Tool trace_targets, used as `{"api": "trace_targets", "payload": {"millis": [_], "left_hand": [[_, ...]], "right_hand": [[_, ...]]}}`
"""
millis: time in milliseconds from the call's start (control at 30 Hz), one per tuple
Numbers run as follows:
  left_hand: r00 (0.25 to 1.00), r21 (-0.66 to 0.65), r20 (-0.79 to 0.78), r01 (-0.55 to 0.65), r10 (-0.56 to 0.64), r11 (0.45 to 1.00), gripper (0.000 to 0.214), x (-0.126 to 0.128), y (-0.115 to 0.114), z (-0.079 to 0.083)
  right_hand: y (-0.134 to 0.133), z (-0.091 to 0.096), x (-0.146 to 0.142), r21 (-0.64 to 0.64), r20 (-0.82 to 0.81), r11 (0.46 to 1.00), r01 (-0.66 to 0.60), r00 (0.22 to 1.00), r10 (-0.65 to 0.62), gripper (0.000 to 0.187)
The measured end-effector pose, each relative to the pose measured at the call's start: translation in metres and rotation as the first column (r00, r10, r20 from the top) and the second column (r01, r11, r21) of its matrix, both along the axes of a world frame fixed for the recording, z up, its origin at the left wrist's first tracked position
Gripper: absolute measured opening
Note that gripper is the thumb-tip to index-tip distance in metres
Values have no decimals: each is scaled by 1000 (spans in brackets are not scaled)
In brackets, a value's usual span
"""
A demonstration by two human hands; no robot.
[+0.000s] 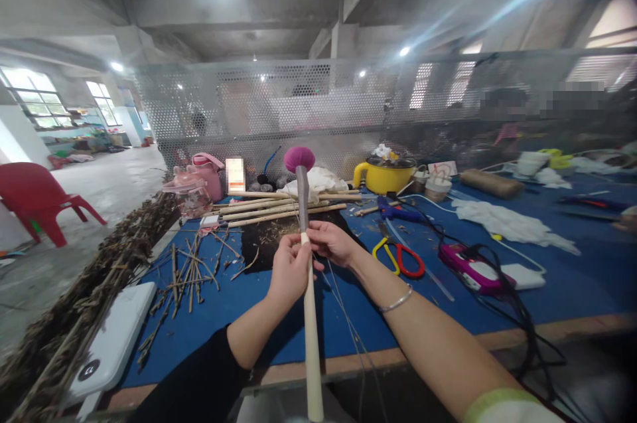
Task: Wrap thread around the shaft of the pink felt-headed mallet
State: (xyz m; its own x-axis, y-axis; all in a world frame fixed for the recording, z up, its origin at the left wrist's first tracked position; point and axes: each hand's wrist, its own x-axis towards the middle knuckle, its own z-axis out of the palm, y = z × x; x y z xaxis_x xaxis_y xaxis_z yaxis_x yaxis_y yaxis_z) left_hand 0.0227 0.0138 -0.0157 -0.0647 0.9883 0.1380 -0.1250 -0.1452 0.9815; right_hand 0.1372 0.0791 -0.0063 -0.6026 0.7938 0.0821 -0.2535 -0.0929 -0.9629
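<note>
A long pale wooden stick (311,343) runs upright in front of me, its lower end near the bottom edge. Grey wrapping (302,200) covers its upper part, and a magenta fabric-like ball (299,159) tops it. My left hand (289,270) is closed round the stick just below the wrapping, thumb along the front. My right hand (332,244) pinches at the same spot from the right, fingertips against the stick at the wrapping's lower edge; part of its fingers is hidden. Thin pale strands (344,307) hang below the right hand.
Dry twigs (192,273) and several pale sticks (269,207) lie on the blue tabletop (239,323). Scissors (411,260), a blue glue gun (398,210), a magenta device (472,270) with cables and a yellow pot (391,175) are to the right. A white power bank (117,337) lies left.
</note>
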Motion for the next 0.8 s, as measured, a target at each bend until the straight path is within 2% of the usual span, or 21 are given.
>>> {"api": "trace_targets", "payload": {"millis": [67,167,233,300,367,500,567,633,700,800], "left_hand": [[996,16,-86,-14,15,1000,28,-2,1,-2],[953,158,-252,-132,169,979,25,-7,3,-5],[914,249,-321,-170,247,954,23,-11,4,-5],[901,253,-365,-146,235,956,24,-12,3,-4],[918,189,-358,-107,170,976,27,-12,3,-3],[983,17,-179,-28,30,999,27,-4,2,2],[998,-31,-64,4,-6,1000,27,0,2,4],[999,-52,-22,23,-24,998,28,1,2,4],[995,-29,-97,6,-9,1000,27,-2,3,2],[944,108,-306,-98,127,989,27,-9,7,-5]], "right_hand": [[1,-1,0,16,26,998,56,998,-56,29],[2,-2,0,37,68,991,127,989,-129,28],[3,-3,1,53,86,989,142,986,-146,27],[4,-4,0,69,99,988,139,984,-146,28],[4,-5,0,72,95,989,132,986,-138,28],[3,-4,1,11,42,997,81,996,-82,28],[3,-3,1,-21,15,998,53,998,-53,29],[3,-3,0,-14,11,999,52,999,-52,29],[3,-3,-1,7,29,997,80,996,-80,30],[2,-4,-4,1,65,990,140,988,-140,33]]}}
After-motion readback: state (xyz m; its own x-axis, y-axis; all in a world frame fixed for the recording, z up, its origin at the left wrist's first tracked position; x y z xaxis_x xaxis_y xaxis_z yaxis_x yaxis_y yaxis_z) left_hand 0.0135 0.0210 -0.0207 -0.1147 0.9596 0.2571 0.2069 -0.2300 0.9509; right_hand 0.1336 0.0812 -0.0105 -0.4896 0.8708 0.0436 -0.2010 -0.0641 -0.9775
